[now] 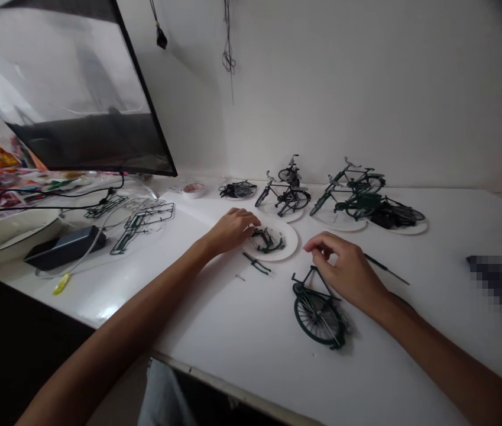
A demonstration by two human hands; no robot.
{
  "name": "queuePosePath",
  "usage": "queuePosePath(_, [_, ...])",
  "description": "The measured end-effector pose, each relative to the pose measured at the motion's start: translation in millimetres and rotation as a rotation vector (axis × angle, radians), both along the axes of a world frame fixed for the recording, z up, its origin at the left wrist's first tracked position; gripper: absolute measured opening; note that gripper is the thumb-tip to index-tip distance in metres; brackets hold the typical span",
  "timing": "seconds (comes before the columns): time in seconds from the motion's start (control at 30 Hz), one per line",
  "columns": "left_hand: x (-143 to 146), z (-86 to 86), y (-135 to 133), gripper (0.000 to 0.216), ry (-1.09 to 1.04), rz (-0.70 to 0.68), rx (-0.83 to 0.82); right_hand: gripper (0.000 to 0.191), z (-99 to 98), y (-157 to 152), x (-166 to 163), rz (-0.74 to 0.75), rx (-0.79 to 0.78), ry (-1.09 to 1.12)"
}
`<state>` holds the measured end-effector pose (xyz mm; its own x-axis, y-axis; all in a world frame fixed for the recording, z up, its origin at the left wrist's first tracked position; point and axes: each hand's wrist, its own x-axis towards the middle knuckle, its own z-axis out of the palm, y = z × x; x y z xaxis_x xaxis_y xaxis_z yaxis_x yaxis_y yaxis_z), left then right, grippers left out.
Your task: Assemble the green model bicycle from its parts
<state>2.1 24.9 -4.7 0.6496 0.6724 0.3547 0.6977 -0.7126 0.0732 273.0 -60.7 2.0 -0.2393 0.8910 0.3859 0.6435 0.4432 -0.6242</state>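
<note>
My left hand [235, 228] reaches over the left rim of a white paper plate [291, 239], its fingers bent down and slightly apart. On that plate lie small dark green model bicycle parts [268, 241]. My right hand [343, 260] is curled, thumb and fingers drawn together; anything between them is too small or hidden to name. Just below it, a partly built green model bicycle [319, 310] with one spoked wheel lies on the white table. A small green fork [257, 264] and a tiny screw-like piece [240, 277] rest in front of the plate.
A slim screwdriver [388, 270] lies right of my right hand. Along the wall stand several model bicycles [284, 195] on paper plates. At left are green part frames [142, 222], a dark box [67, 248], a cream tray [15, 234], cables and a large monitor [86, 89].
</note>
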Motion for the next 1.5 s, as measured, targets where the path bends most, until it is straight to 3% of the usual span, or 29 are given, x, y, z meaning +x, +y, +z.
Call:
queuePosePath(0.3, [0.6, 1.4, -1.8, 0.021, 0.025, -0.010, -0.026, 0.015, -4.3, 3.0, -2.8, 0.007, -0.036, -0.008])
queuePosePath(0.5, [19.5, 5.3, -5.3, 0.026, 0.052, -0.013, 0.036, 0.015, -4.5, 4.9, -4.4, 0.007, -0.017, 0.013])
queuePosePath(0.63, [35.5, 10.1, 1.9, 0.025, 0.151, -0.080, 0.046, 0.016, -5.6, 5.1, -1.9, 0.014, 0.015, 0.016])
queuePosePath(0.77, [49.0, 13.6, 11.4, 0.022, 0.229, -0.063, 0.045, 0.018, -7.6, 5.6, 2.0, 0.016, 0.044, 0.015])
queuePosePath(1.07, [42.6, 0.1, 14.8, 0.015, 0.221, 0.075, 0.066, 0.018, -8.0, 3.7, 2.0, 0.048, 0.033, 0.026])
queuePosePath(1.5, [52.5, -3.4, 12.8, 0.021, 0.171, -0.041, 0.132, 0.020, -11.7, 8.3, -2.3, 0.058, 0.078, 0.044])
